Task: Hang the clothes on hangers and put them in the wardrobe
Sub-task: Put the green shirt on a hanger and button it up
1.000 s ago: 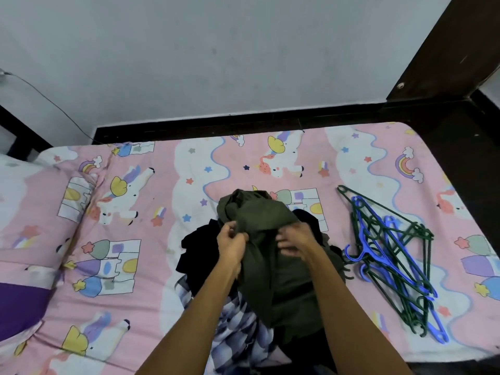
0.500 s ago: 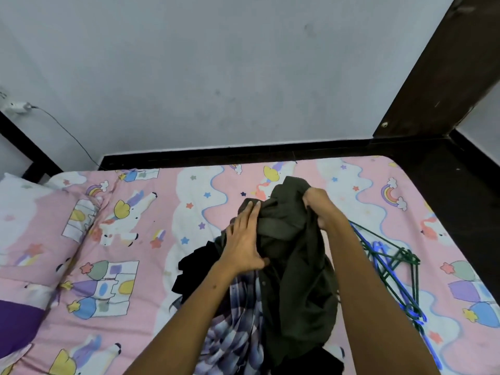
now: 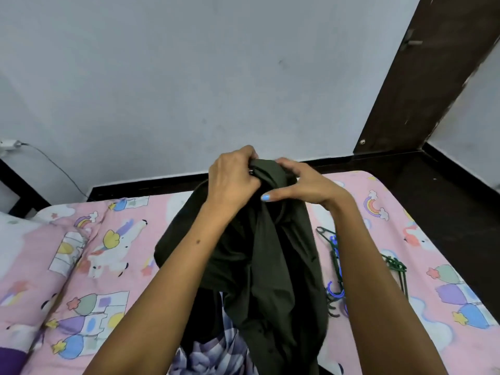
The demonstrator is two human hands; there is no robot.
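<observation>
Both hands have risen since the earlier frame, lifting the dark green garment [image 3: 273, 266] clear of the bed [image 3: 113, 255]. Bed: pink printed sheet, bearing the remaining clothes, among them a checked garment [image 3: 211, 358], with a heap of hangers [image 3: 338, 266] lying just right of them. Green garment: hangs bunched, top edge uppermost. Left hand [image 3: 232, 180] and right hand [image 3: 303, 182]: each grasps that top edge. Progress, as judged: early; no hanger is yet inserted, and no wardrobe is visible.
</observation>
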